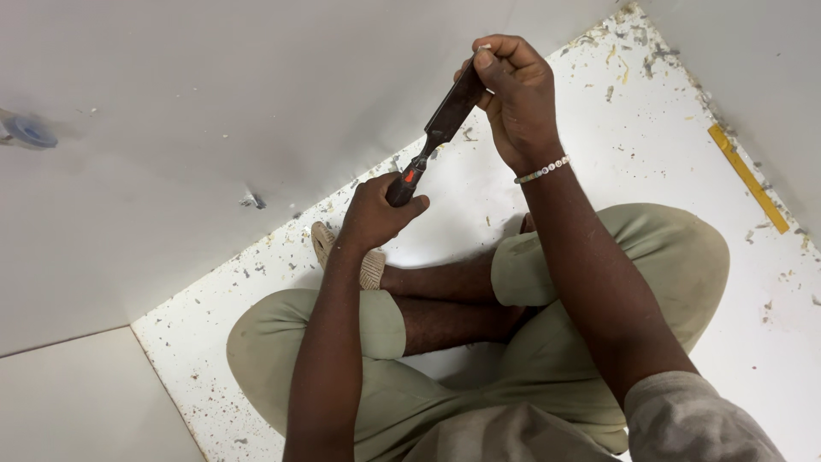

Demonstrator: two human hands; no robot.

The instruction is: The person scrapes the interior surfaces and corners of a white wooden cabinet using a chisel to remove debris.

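A dark flat scraper (446, 115) with a red-and-black handle is being held slanted above the white floor (599, 137), close to the foot of the white wall (214, 103). The left hand (374, 214) is wrapping tightly round the handle; the right hand (513, 90) is pinching the upper blade end, closed on it. Working well here is likely meaning a low blade angle and a steady top hand — so the edge is not gouging. The person is sitting cross-legged, knees (676, 248) crowding the floor; debris flecks (629, 60) and a yellow strip (748, 175) are lying near the corner, and a small blue fitting (28, 131) is sitting on the wall
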